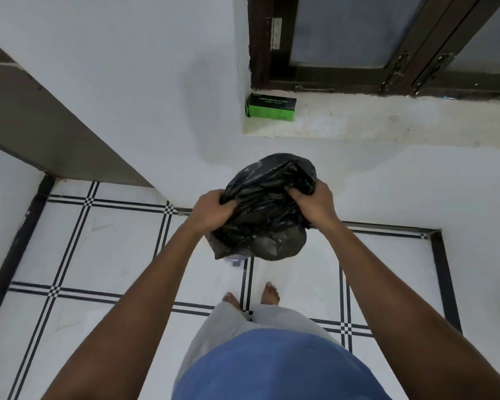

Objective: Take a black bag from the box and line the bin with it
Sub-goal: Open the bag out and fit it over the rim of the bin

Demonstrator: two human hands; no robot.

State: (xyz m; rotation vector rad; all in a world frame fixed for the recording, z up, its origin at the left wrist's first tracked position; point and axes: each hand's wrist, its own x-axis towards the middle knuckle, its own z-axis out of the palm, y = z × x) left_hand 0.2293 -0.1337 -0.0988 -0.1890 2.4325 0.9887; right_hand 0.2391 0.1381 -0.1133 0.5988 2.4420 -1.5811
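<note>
A crumpled black bag point(264, 209) hangs in front of me, bunched between both hands over the floor by the wall. My left hand point(214, 210) grips its left edge and my right hand point(315, 206) grips its right edge. Under the bag only a small sliver of a pale lilac bin point(236, 259) shows; the rest is hidden by the bag. The green and black box point(270, 108) lies on the window ledge, up and slightly right of the bag, apart from both hands.
A white window ledge point(387, 122) runs below a dark-framed window point(358, 39). White walls meet a white tiled floor point(98, 249) with black lines. A brown slanted panel point(41, 125) is at the left. My bare feet point(251, 295) stand just behind the bin.
</note>
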